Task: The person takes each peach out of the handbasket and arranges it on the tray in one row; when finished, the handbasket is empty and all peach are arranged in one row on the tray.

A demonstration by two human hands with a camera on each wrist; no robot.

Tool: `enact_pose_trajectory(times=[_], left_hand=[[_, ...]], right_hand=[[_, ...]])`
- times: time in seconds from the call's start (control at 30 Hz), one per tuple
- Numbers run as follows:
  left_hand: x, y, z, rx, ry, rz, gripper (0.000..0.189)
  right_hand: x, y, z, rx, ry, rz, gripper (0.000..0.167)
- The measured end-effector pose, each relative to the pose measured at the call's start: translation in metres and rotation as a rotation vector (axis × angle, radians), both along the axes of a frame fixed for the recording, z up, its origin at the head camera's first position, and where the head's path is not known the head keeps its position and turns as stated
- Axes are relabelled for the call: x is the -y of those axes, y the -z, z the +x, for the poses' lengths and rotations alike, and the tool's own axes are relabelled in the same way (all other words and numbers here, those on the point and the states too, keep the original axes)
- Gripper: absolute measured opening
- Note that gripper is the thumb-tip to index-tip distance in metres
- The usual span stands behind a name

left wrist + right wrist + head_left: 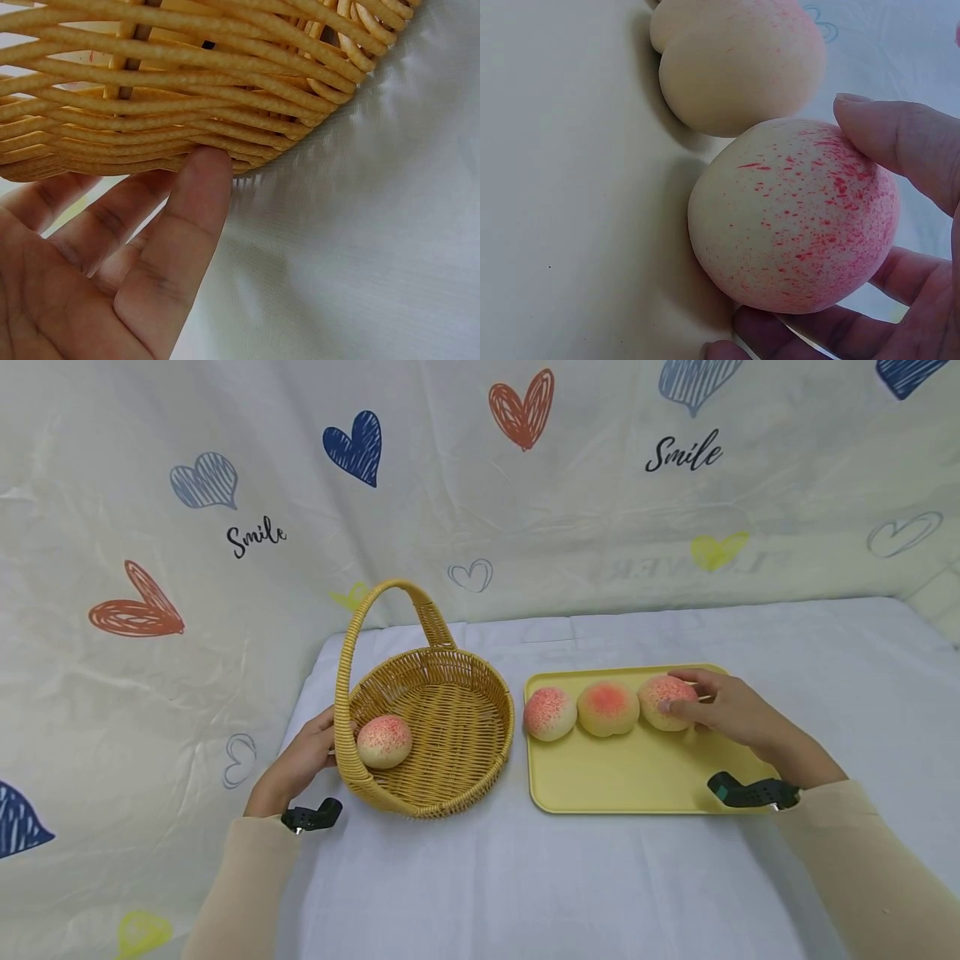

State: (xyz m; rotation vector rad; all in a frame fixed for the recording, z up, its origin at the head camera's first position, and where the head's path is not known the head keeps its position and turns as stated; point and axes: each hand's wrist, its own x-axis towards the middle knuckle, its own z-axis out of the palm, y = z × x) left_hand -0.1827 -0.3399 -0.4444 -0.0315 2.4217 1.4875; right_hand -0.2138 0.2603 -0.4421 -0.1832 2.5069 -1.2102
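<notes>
My left hand (306, 760) holds the left rim of a round wicker basket (457, 735) with a tall arched handle. In the left wrist view the thumb (201, 199) lies against the weave and the other fingers pass behind it. One pink-speckled peach (385, 742) sits inside the basket at the left. My right hand (731, 708) grips the rightmost peach (795, 217) on a yellow tray (637, 785), thumb on one side and fingers round the other. Beside it on the tray are a middle peach (608, 708) and a left peach (550, 713).
A white cloth (480, 885) covers the table under the basket and tray. Behind hangs a pale curtain (420, 518) printed with hearts and words. Dark bands with small devices are on both wrists.
</notes>
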Motion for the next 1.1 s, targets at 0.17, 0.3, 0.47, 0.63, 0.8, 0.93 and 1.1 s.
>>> enact_pose_trajectory(times=[0.17, 0.3, 0.47, 0.63, 0.8, 0.93, 1.1], left_hand=[[0.0003, 0.0009, -0.0004, -0.003, 0.001, 0.000, 0.049], [0.0006, 0.0010, -0.0005, -0.003, 0.003, 0.003, 0.049], [0.0004, 0.0006, -0.0001, -0.006, 0.003, 0.005, 0.047], [0.0004, 0.0001, 0.0007, -0.005, -0.004, -0.002, 0.045], [0.0008, 0.0008, 0.0005, -0.006, -0.003, -0.003, 0.046], [0.0008, 0.0014, -0.0001, -0.002, -0.002, 0.005, 0.047], [0.0014, 0.0015, -0.0004, 0.004, -0.002, 0.000, 0.050]], right_hand=[[-0.0003, -0.0003, 0.0003, 0.000, 0.003, -0.003, 0.078], [-0.0004, -0.0001, 0.0013, -0.001, 0.010, -0.015, 0.079], [0.0010, 0.0010, 0.0011, -0.007, 0.015, -0.024, 0.078], [0.0015, 0.0014, 0.0006, -0.013, 0.009, -0.033, 0.077], [0.0016, -0.0003, 0.0021, -0.012, 0.004, -0.029, 0.078], [0.0008, -0.0008, 0.0033, -0.008, 0.004, -0.024, 0.079], [-0.0006, -0.0004, 0.0038, -0.013, 0.006, -0.020, 0.079]])
